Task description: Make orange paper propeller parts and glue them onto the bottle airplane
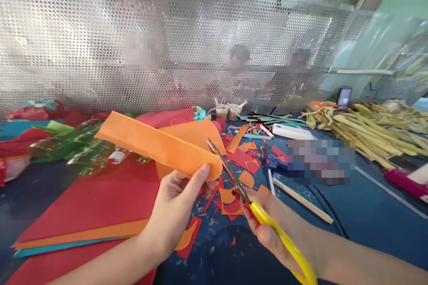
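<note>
My left hand (pixel 180 202) pinches a long folded strip of orange paper (pixel 150 142) near its rounded right end, thumb on top. In my right hand (pixel 277 218) is a pair of scissors (pixel 264 218) with a yellow handle, gripped at the handles. Their blades are parted and point up and left, close by the rounded end of the strip; whether they touch it I cannot tell. Below lie orange and red paper scraps (pixel 245 178). Sheets of red paper (pixel 100 200), with orange and blue ones, are stacked under my left forearm.
Green plastic bottles (pixel 90 151) lie at left. On the right are a blue glue gun (pixel 272 158), a wooden stick (pixel 302 200), a white case (pixel 290 132) and dried stalks (pixel 374 133). Two small cups (pixel 227 111) stand before a perforated metal screen (pixel 200 53).
</note>
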`<action>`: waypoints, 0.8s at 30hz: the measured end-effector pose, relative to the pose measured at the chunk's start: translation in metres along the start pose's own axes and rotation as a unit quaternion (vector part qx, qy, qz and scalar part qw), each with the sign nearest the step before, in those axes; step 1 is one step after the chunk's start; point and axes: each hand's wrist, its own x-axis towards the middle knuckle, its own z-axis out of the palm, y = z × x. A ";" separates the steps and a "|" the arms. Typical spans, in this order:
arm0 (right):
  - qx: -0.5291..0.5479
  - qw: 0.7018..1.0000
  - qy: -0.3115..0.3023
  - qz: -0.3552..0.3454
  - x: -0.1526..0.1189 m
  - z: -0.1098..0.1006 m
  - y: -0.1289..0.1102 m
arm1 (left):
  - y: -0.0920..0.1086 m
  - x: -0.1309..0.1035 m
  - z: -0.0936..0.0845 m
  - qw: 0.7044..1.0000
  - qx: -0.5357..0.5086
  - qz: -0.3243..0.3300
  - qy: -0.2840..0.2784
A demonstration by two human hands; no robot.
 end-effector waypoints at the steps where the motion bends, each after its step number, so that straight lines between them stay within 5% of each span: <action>1: 0.001 1.000 -0.001 0.003 0.000 0.000 0.000 | 0.000 0.000 0.000 1.000 0.001 0.000 0.000; 24: 0.040 0.999 0.018 0.010 0.001 0.000 -0.003 | -0.003 0.006 -0.006 1.000 0.009 0.009 0.009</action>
